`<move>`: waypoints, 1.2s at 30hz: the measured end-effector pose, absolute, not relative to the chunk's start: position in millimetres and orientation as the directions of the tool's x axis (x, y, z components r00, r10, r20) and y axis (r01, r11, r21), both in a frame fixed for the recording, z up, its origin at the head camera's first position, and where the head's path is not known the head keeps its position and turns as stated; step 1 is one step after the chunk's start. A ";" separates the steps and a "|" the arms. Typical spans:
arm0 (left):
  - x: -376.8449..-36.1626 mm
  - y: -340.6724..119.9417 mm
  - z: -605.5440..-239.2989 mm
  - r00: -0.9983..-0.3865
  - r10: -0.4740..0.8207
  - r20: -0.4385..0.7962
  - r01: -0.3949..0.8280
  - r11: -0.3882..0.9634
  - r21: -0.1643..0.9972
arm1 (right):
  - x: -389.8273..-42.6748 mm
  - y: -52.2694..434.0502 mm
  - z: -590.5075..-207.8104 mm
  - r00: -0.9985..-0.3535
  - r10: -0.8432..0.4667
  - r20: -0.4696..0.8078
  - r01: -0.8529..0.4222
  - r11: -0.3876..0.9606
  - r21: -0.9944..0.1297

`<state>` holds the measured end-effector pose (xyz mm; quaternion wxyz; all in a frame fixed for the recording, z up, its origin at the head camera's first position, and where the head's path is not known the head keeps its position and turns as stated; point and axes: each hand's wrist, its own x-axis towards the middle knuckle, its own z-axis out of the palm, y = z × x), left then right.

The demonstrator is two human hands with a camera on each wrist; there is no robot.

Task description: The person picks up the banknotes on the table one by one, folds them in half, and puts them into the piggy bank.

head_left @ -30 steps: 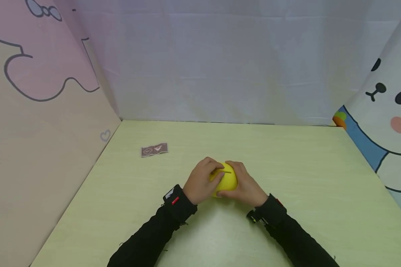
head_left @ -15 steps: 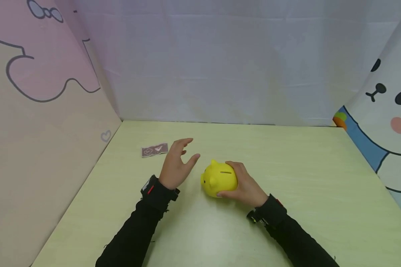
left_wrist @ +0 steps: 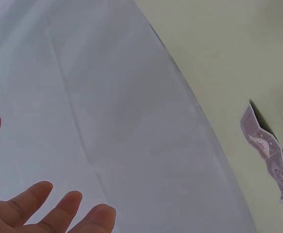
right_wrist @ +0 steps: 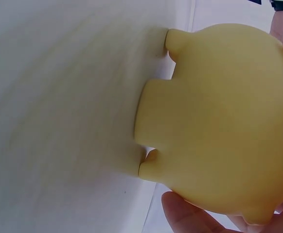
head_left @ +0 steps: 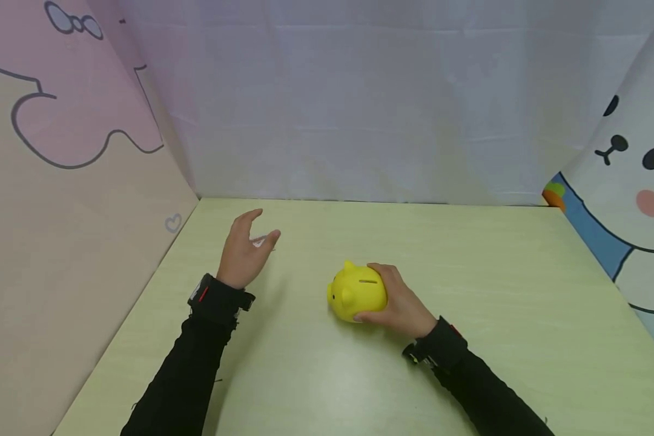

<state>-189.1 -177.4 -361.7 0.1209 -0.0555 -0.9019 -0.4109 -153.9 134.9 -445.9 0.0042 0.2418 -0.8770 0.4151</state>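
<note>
**Left hand by the paper note, right hand on the piggy bank**

Leftmost, the left hand (head_left: pixel 242 257) hovers above the table (head_left: pixel 327 375), thumb and fingers well parted and loosely bent, holding nothing. One creased, printed paper note (left_wrist: pixel 273 155) lies beside it, partly hidden behind the hand in the head view. To the right, well apart, one yellow piggy bank (head_left: pixel 356 293) stands on its feet, snout leftward, one slot on top. The right hand (head_left: pixel 400 306) grips its rear end, thumb on the near side, fingers on the far side.

A second ago both hands were on the piggy bank; since then the left has moved leftward, while the right hand and piggy bank have stayed put.
</note>
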 end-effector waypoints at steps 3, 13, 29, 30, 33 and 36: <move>-194.4 -188.2 -360.8 -0.973 -0.019 0.231 0.157 0.677 0.719 | -153.5 134.8 -445.6 -0.883 -0.421 0.207 -0.428 0.542 -0.723; -207.8 -216.0 -359.3 -0.989 -0.070 0.133 0.045 0.708 0.704 | -154.3 135.7 -447.9 -0.883 -0.419 0.211 -0.428 0.538 -0.726; -235.1 -251.2 -372.4 -0.995 -0.099 -0.007 -0.081 0.774 0.628 | -155.5 135.5 -449.4 -0.881 -0.424 0.209 -0.433 0.544 -0.719; -237.4 -253.4 -376.1 -0.995 -0.099 -0.027 -0.094 0.776 0.623 | -155.5 135.6 -449.6 -0.882 -0.424 0.206 -0.431 0.547 -0.718; -241.4 -255.5 -385.2 -0.991 -0.100 -0.086 -0.131 0.787 0.603 | -155.5 135.6 -449.6 -0.886 -0.421 0.193 -0.419 0.549 -0.723; -243.9 -256.3 -392.2 -0.987 -0.097 -0.132 -0.156 0.795 0.587 | -155.3 135.3 -449.7 -0.888 -0.419 0.190 -0.414 0.545 -0.729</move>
